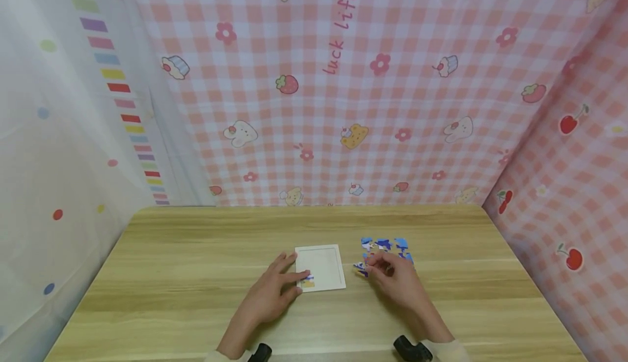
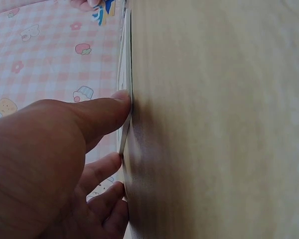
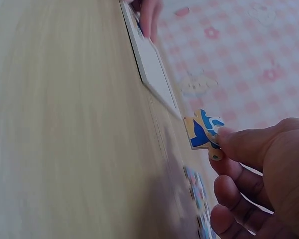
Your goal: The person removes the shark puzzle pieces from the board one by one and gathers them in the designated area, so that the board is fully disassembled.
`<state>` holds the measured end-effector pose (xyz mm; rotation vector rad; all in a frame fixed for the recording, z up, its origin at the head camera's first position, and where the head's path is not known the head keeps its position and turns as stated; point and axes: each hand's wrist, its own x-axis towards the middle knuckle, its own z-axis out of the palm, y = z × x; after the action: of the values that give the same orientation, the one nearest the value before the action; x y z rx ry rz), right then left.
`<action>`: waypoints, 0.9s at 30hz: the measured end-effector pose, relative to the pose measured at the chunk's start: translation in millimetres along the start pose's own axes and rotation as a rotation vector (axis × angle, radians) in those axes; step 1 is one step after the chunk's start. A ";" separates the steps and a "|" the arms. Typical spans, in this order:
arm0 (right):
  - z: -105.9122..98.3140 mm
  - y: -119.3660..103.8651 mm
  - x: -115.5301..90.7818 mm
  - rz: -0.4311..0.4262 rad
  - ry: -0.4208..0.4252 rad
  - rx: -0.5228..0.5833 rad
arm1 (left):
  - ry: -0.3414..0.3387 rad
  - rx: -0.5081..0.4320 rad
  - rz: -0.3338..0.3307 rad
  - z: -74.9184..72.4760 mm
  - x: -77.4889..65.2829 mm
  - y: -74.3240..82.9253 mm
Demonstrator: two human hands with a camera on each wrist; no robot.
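Observation:
A white puzzle tray (image 1: 321, 261) lies flat on the table with a small coloured patch of puzzle pieces (image 1: 307, 282) in its near left corner. My left hand (image 1: 270, 294) rests along the tray's left side, fingers spread. Its index finger reaches over the rim onto that patch, and its thumb touches the near edge. Between thumb and index finger, my right hand (image 1: 397, 280) pinches a puzzle piece (image 3: 202, 133), blue and yellow with a white detail. That piece is held up off the table, to the right of the tray.
Several loose blue puzzle pieces (image 1: 382, 243) lie at the right of the tray, partly covered by my right hand. The wooden table (image 1: 206, 247) meets a pink checked cloth (image 1: 314, 111) at its far edge. Cloths also hang at both sides.

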<state>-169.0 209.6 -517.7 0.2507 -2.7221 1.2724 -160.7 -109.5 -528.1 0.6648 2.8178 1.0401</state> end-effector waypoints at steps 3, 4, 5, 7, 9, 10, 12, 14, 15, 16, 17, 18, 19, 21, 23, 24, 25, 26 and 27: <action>-8.0 6.9 -2.0 0.000 0.013 -0.012 | 0.001 0.000 0.003 0.4 0.3 -0.3; -10.5 9.3 -2.6 0.000 0.014 -0.019 | 0.002 0.002 0.004 0.6 0.4 -0.4; -12.8 11.7 -3.2 0.000 0.016 -0.027 | 0.003 0.000 0.006 0.5 0.4 -0.4; -17.3 16.5 -4.4 -0.001 0.018 -0.038 | 0.003 -0.002 0.007 0.5 0.5 -0.5; -21.7 21.4 -5.3 -0.012 0.014 -0.046 | 0.003 -0.001 0.008 0.7 0.7 -1.0; -23.8 23.8 -5.8 -0.017 0.013 -0.053 | 0.002 0.000 0.008 0.8 0.8 -1.2; -28.0 28.1 -6.9 -0.028 0.013 -0.065 | -0.001 0.002 0.007 0.9 0.9 -1.4; -32.2 31.9 -7.9 -0.032 0.011 -0.081 | -0.002 0.002 0.005 0.9 0.9 -1.6; -34.0 33.7 -8.3 -0.031 0.012 -0.094 | -0.002 0.002 0.005 0.8 0.8 -1.5; -35.5 35.4 -8.6 -0.031 0.016 -0.111 | -0.002 0.000 0.005 0.8 0.8 -1.4; -36.9 37.0 -8.7 -0.032 0.021 -0.127 | -0.002 -0.003 0.007 0.7 0.7 -1.3; -37.9 38.2 -8.7 -0.035 0.026 -0.144 | -0.001 -0.004 0.009 0.7 0.7 -1.4; -38.5 39.3 -8.5 -0.038 0.031 -0.161 | 0.000 -0.007 0.010 0.7 0.6 -1.5; -38.8 40.9 -7.7 -0.048 0.046 -0.197 | 0.000 -0.011 0.012 0.7 0.5 -1.6; -38.6 41.3 -6.8 -0.055 0.059 -0.225 | 0.002 -0.013 0.015 0.7 0.2 -1.7; -38.4 41.3 -6.4 -0.054 0.062 -0.237 | 0.004 -0.012 0.017 0.8 0.1 -1.7; -38.2 41.4 -6.1 -0.052 0.064 -0.248 | 0.006 -0.011 0.018 0.9 0.0 -1.7; -38.1 41.4 -5.9 -0.048 0.064 -0.261 | 0.009 -0.011 0.022 0.8 -0.3 -1.4; -38.2 41.0 -6.0 -0.041 0.060 -0.270 | 0.009 -0.010 0.023 0.7 -0.4 -1.2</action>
<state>-169.8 265.5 -525.1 0.2337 -2.7797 0.8727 -160.7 -110.0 -529.5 0.6943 2.8178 1.0627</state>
